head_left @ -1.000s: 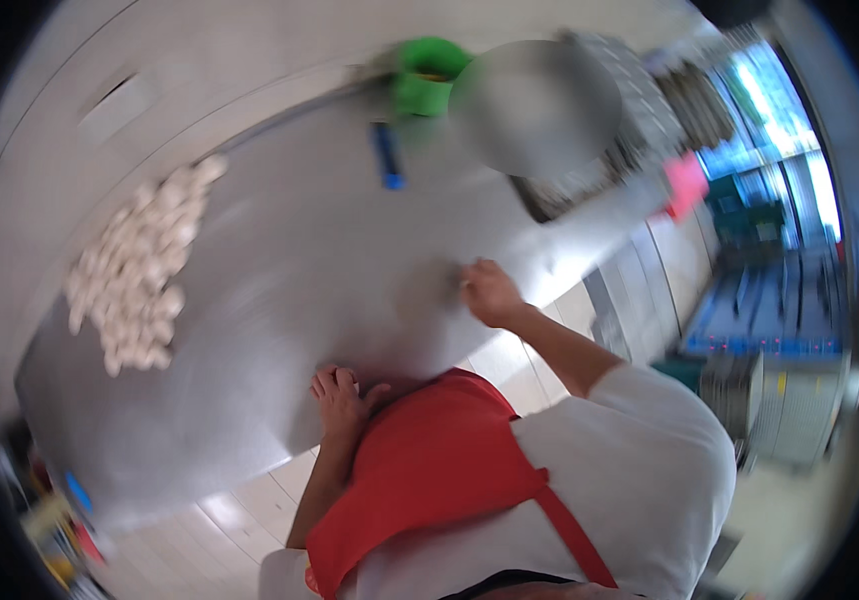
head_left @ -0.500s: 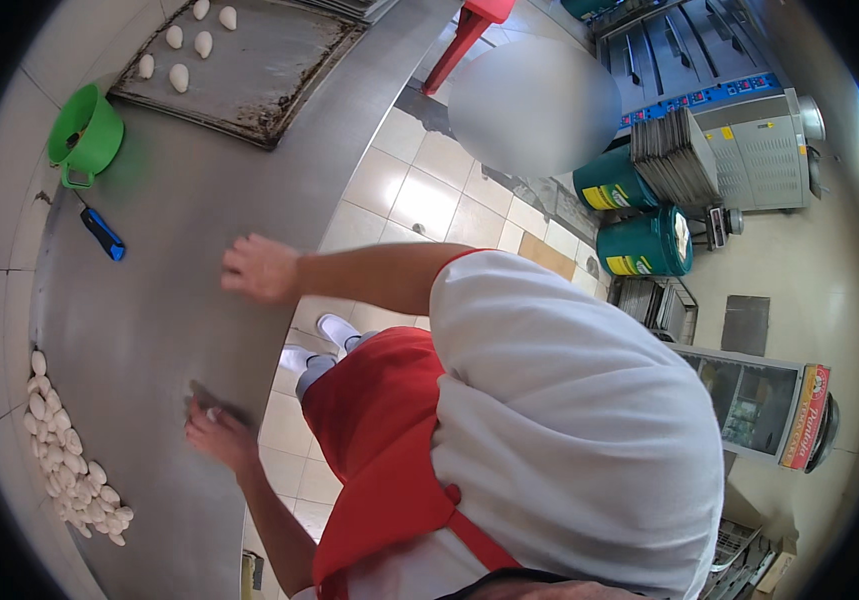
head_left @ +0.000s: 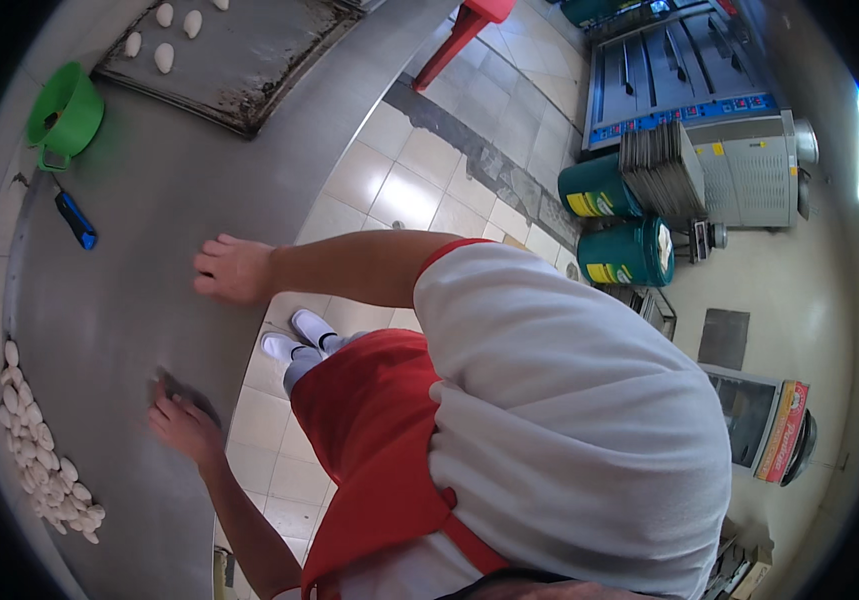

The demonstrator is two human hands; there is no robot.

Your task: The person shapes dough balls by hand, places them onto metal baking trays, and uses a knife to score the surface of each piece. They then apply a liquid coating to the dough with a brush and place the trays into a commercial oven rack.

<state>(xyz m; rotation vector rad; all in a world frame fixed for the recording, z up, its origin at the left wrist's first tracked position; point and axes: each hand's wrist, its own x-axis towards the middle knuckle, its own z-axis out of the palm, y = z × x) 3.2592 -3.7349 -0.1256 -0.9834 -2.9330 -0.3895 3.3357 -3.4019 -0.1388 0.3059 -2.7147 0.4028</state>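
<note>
Both my hands are low over the grey metal table [head_left: 129, 310]. My right hand [head_left: 234, 268], palm down with bent fingers, is about midway along it; its curl hides whatever may be under the palm. Nearer the lower left is my left hand [head_left: 184, 422], its fingers bent in and a dark shadow beside the fingertips. What it holds, if anything, cannot be made out. Along the wall edge, left of my left hand, lies a heap of small white egg-shaped dough pieces [head_left: 44, 455]. A dark baking tray [head_left: 239, 90] at the far end carries several similar pieces.
A green handled bowl [head_left: 67, 115] stands by the tiled wall, with a blue-and-black-handled tool [head_left: 76, 220] beside it. Off the table are a red stool [head_left: 449, 50], teal buckets [head_left: 629, 250], stacked trays [head_left: 661, 170], a deck oven [head_left: 664, 70] and a glass-front cabinet [head_left: 749, 410].
The view has shifted, so table things sit farther left. My right hand is less blurred and its fingers look more bent. A blurred round patch beyond the table has gone from view.
</note>
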